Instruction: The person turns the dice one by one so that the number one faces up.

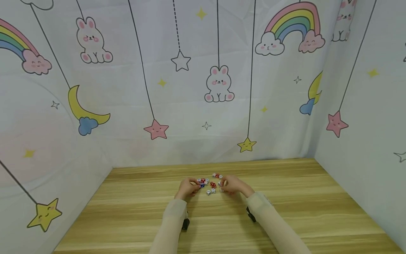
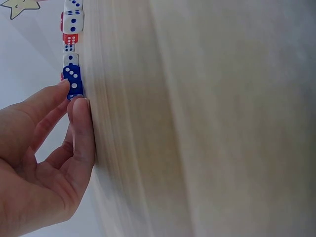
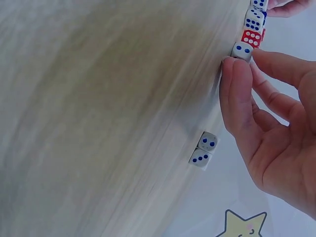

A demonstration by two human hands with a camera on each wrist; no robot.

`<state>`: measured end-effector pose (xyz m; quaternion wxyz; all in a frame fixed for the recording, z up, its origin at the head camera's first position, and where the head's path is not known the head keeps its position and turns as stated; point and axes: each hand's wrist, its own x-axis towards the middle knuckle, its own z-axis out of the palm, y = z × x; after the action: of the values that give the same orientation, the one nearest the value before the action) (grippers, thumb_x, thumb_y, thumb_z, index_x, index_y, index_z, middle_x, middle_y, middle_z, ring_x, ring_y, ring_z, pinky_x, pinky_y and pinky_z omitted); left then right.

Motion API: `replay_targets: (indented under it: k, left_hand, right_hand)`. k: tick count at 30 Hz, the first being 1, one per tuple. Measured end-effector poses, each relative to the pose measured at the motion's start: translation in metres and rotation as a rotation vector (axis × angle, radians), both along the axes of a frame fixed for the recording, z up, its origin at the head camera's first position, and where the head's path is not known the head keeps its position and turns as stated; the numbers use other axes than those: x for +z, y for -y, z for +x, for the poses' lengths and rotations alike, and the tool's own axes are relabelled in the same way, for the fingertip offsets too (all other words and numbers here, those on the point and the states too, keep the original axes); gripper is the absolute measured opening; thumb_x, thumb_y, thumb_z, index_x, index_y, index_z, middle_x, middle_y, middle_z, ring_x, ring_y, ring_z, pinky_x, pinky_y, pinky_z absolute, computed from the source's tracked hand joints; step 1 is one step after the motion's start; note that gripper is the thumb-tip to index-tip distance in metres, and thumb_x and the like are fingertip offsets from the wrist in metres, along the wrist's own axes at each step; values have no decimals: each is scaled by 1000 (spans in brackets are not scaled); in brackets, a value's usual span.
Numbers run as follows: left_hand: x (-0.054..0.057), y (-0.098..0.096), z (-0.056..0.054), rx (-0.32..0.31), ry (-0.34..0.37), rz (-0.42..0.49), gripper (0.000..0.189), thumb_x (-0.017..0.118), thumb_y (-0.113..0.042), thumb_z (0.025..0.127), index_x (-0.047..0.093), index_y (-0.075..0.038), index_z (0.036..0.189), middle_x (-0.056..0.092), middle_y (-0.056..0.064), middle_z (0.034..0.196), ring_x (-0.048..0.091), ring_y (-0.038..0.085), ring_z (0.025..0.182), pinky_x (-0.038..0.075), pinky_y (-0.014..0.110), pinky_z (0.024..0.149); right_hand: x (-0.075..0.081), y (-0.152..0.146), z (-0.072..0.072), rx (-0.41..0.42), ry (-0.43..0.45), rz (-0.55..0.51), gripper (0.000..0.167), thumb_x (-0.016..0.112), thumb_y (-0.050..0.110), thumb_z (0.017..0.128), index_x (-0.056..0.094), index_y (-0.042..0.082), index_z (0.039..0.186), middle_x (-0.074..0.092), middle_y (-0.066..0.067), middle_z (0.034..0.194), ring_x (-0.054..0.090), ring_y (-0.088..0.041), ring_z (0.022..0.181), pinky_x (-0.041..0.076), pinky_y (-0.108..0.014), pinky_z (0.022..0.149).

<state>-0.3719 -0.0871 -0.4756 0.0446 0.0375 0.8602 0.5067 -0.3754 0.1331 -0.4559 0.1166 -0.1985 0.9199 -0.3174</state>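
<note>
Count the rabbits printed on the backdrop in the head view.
3: one rabbit at the upper left, a second rabbit at upper middle, a third rabbit, partly visible, at the upper right. More may be hidden.

A person in pale, long clothing: the left sleeve (image 1: pixel 168 227) and the right sleeve (image 1: pixel 277 224) match in cream.
Both are plain and light, made of soft-looking cloth that runs the length of the visible forearm and ends in a cuff at the wrist; the left cuff (image 1: pixel 176 209) and the right cuff (image 1: pixel 258 201) look slightly greyer than the cloth behind them. A small, blocky left black wrist piece (image 1: pixel 185 224) shows at the inner edge of one sleeve, and a longer, narrow right black wrist piece (image 1: pixel 251 214) at the inner edge of the other; any markings are too small to read. The left hand (image 1: pixel 187 188) and the right hand (image 1: pixel 235 185) are bare, with slim fingers.
</note>
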Motion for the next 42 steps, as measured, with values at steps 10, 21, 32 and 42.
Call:
replay_targets:
  k: [10, 21, 32, 42]
  left_hand:
    - [0, 0, -1, 5, -4, -1, 11, 61, -7, 83, 64, 2, 89, 60, 8, 64, 47, 9, 50, 42, 21, 43]
    - [2, 0, 2, 9, -8, -9, 11, 61, -7, 83, 65, 2, 88, 62, 11, 67, 49, 10, 52, 43, 22, 43]
    - [2, 0, 2, 5, -5, -9, 12, 60, -7, 83, 64, 2, 90, 63, 12, 68, 50, 10, 53, 43, 21, 44]
    - [2, 0, 2, 3, 10, -1, 12, 60, -6, 83, 64, 2, 91, 63, 11, 68, 50, 10, 53, 44, 22, 45]
  right_hand:
    - [2, -1, 4, 2, 54, -54, 6, 61, 5, 81, 56, 3, 83, 52, -3, 63, 45, -11, 46, 40, -23, 40]
    - [-4, -2, 0, 29, 48, -64, 12, 64, 2, 78, 56, 1, 88, 49, -1, 58, 41, -10, 44, 36, -21, 38]
    - [-9, -4, -6, -20, 50, -31, 13, 69, 2, 72, 58, 4, 78, 57, -7, 70, 52, -14, 50, 46, -26, 43]
    - [-3, -5, 0, 2, 38, -47, 11, 65, 1, 73, 56, 2, 80, 55, -7, 63, 48, -13, 47, 44, -27, 41]
